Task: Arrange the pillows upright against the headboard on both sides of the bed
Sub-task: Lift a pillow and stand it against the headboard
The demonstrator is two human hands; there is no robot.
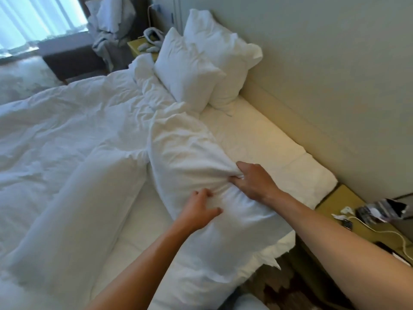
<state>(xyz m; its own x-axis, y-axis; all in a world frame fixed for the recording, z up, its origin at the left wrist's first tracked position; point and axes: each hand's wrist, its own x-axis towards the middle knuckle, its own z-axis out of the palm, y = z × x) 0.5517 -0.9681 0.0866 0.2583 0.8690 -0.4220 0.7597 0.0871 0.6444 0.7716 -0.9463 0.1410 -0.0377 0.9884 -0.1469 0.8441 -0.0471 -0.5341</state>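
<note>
Two white pillows stand upright at the far side of the bed: the rear pillow (220, 52) leans on the pale headboard (312, 86), and the front pillow (185, 68) leans on it. A large white pillow (185, 157) lies flat on the near side of the mattress (257, 139). My right hand (252, 180) grips a bunch of its cover. My left hand (199, 209) rests on the same pillow with fingers spread and loosely curled.
A crumpled white duvet (67, 135) covers the left of the bed. A near bedside table (362, 220) holds a cable, a charger and packets. A far bedside table (143, 44) carries small items. Clothes hang beside the window (33, 19).
</note>
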